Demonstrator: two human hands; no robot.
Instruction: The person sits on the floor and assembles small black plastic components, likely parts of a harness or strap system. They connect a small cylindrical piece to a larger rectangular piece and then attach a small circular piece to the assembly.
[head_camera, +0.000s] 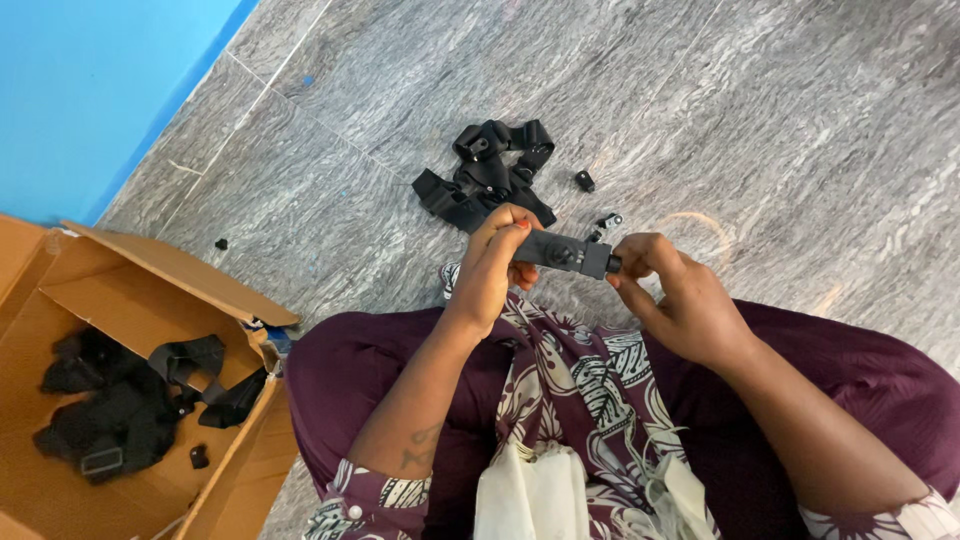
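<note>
I sit on the floor and hold a short black bar-shaped part (566, 253) level in front of my knees. My left hand (497, 262) grips its left end. My right hand (668, 291) pinches the right end, fingertips on a small knob there. Just beyond my hands lies a tangled pile of black straps with buckles (487, 175) on the grey floor. Two small black pieces rest near it, one (584, 181) to the right of the pile and another (603, 223) close to the bar.
An open cardboard box (150, 265) at my left holds more black straps (130, 400). A tiny black piece (221, 243) lies on the grey stone floor near the box. A blue wall (90, 90) stands at the upper left.
</note>
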